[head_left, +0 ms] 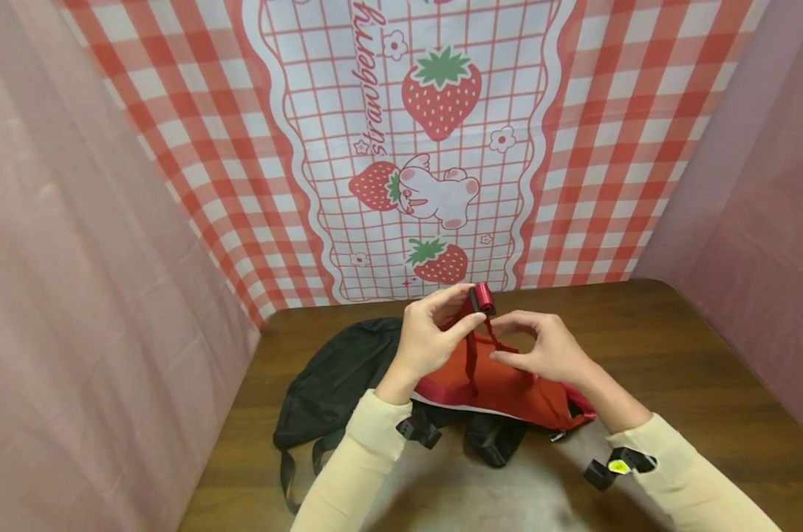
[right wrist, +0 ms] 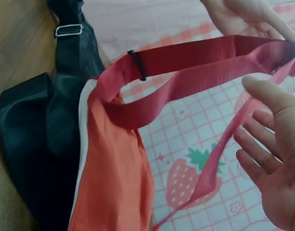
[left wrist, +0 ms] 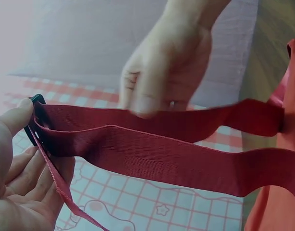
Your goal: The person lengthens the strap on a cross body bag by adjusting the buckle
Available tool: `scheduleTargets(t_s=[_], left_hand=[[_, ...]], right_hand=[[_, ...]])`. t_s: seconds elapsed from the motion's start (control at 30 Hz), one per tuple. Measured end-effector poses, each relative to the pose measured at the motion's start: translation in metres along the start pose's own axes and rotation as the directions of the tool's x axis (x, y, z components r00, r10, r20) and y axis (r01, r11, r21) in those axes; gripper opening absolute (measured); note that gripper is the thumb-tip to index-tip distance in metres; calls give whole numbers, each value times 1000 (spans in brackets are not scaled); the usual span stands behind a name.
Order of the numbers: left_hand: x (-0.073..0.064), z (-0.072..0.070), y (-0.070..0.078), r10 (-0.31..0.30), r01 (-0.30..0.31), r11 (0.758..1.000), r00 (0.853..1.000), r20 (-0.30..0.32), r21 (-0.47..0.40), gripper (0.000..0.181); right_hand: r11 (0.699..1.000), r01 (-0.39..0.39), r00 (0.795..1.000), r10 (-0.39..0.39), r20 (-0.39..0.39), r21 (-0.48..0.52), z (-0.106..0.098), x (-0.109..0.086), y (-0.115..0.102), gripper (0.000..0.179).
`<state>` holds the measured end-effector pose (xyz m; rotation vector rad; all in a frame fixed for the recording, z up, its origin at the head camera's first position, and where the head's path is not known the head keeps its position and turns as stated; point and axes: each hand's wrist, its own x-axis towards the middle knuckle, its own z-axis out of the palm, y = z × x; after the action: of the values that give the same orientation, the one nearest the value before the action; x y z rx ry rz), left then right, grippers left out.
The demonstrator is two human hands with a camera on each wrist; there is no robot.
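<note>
A red strap (left wrist: 152, 149) runs as a doubled loop from the orange-red bag (head_left: 487, 377). At the loop's far end, my left hand (head_left: 428, 336) pinches a black strap buckle (left wrist: 38, 120) between thumb and fingers. The strap's narrow loose end (right wrist: 224, 139) hangs from the buckle in the right wrist view. Beside that loose end is my right hand (right wrist: 277, 139), its thumb and fingers spread apart around the strap's path. A black keeper (right wrist: 137, 65) crosses the loop nearer the bag.
A black bag (head_left: 341, 377) with loose straps lies left of and beneath the red one on the wooden table (head_left: 640, 347). Behind rises a strawberry-print cloth (head_left: 434, 185), with pink curtains (head_left: 95, 258) at the sides.
</note>
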<state>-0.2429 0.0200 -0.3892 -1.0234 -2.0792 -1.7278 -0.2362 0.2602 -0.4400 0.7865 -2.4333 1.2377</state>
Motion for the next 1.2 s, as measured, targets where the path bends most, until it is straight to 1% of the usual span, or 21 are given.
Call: scheduleTargets(t_s=[0.03, 0.13, 0.23, 0.3, 0.4, 0.5, 0.53, 0.6, 0.67, 0.73, 0.8, 0.93, 1.0, 1.03, 1.17, 1.2], left_hand=[[0, 1, 0, -1, 1, 1000, 1000, 4, 0, 46], [-1, 4, -1, -6, 6, 1000, 1000, 19, -3, 44], [-2, 7, -1, -6, 7, 1000, 999, 35, -12, 44], [-3, 7, -1, -6, 7, 1000, 999, 39, -13, 43], [-5, 5, 0, -8, 9, 1000, 1000, 23, -5, 43], [-5, 2, 0, -10, 10, 1000, 1000, -4, 2, 43], [-5, 2, 0, -9, 9, 1000, 1000, -8, 0, 44], [-4, 1, 1, -9, 9, 1000, 1000, -3, -8, 44], [-4, 0, 1, -13, 13, 1000, 1000, 12, -19, 44], [-4, 1, 2, -20, 21, 999, 999, 30, -28, 44], [-5, 2, 1, -25, 26, 999, 999, 46, -31, 45], [-5, 3, 1, -24, 26, 999, 997, 69, -28, 45], [-5, 3, 1, -21, 23, 999, 997, 72, -25, 45], [-5, 3, 1, -19, 20, 1000, 997, 70, -22, 45], [-5, 1, 0, -19, 19, 1000, 999, 49, -7, 44], [-5, 1, 0, -22, 23, 1000, 999, 46, -7, 44]], right_hand=[[1000, 4, 1000, -4, -5, 12, 0, 0, -1, 47], [996, 29, 999, -27, -31, 90, 0, 4, -4, 47], [984, 56, 998, -49, -47, 169, 1, 7, -5, 40], [978, 66, 997, -59, -44, 199, 2, 7, -3, 34], [973, 79, 997, -72, -42, 215, 3, 5, 4, 29], [961, 91, 996, -83, -38, 261, 2, 2, 9, 26], [951, 97, 995, -93, -29, 292, 2, 2, 10, 28], [922, 105, 994, -112, -5, 372, 0, 2, 10, 31], [884, 107, 991, -134, 27, 455, -1, 4, 9, 37], [854, 105, 989, -144, 38, 510, -1, 5, 9, 42], [837, 110, 989, -148, 27, 535, 0, 6, 9, 42], [818, 129, 987, -160, 6, 560, 2, 8, 10, 44], [815, 121, 989, -150, 4, 567, 1, 7, 11, 41], [820, 119, 990, -144, 2, 560, 1, 7, 11, 39], [885, 83, 995, -101, 15, 459, -5, 3, 13, 35], [894, 81, 995, -100, 19, 441, -8, 2, 13, 35]])
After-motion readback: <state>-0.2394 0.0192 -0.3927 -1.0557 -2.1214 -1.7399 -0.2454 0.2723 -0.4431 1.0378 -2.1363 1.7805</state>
